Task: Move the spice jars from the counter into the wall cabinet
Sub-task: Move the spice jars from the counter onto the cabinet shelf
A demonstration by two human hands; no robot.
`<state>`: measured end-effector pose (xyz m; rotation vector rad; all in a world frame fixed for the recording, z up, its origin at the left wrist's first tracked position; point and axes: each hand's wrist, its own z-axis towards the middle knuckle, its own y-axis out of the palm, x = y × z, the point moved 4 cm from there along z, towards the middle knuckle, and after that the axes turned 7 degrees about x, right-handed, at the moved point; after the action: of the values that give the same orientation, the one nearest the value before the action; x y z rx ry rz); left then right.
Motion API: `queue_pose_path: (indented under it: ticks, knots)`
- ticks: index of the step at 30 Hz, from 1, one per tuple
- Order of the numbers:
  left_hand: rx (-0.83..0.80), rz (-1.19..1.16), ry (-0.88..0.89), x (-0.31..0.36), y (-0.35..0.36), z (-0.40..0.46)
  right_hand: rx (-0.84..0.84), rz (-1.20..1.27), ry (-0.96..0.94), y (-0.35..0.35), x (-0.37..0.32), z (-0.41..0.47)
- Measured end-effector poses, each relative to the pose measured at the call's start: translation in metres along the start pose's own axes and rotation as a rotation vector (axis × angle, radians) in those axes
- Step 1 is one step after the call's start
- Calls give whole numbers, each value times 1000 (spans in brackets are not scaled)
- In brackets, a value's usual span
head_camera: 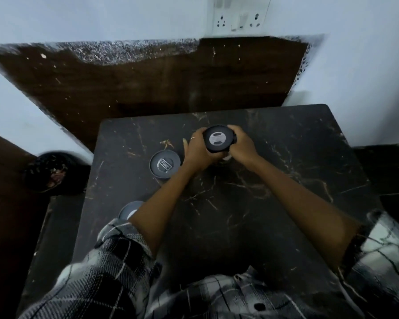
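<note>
Both hands are wrapped around one dark round spice jar with a black lid point(217, 139): the left hand point(197, 153) curls its fingers round the jar's left side, a ring on one finger, and the right hand point(241, 145) closes on the right side, so the jar sits pinched between the two palms. Whether its base has left the surface cannot be told, since the hands hide it. It stands over the far middle of the black marble-patterned table point(274, 192), upright, lid facing the camera, its long axis running straight up and down.

To do this pick-up well, I would judge that the jar should stay vertical and the grip sit low on the body, not on the lid, which might twist loose. Passing it to one hand would free the other for the cabinet door; no cabinet shows in this view.

Just left of the left hand stands a second grey-lidded round jar point(165, 164), also upright and close to the wrist, so the lift should go straight up to avoid knocking it. A third grey-lidded jar point(127, 209) peeks out from behind the left forearm near the table's left edge, next to the checked sleeve point(115, 256). Beyond the table's far edge lies dark wooden panelling point(148, 84) against the pale wall.
</note>
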<state>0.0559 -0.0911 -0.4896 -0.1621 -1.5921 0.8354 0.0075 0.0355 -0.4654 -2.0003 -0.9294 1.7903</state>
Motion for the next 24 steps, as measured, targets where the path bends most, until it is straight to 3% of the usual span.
queue_pose_path:
  ticks: [9, 17, 21, 24]
  knots:
    - [217, -290, 173, 97, -67, 7, 218, 292, -245, -85, -100, -21]
    - [338, -595, 361, 217, -143, 1, 240, 660, -433, -169, -197, -65]
    - [330, -726, 410, 275, -188, -8, 170, 798, -569, -211, -233, -92]
    - [220, -890, 416, 313, -215, -17, -3, 940, -579, -222, -243, -105]
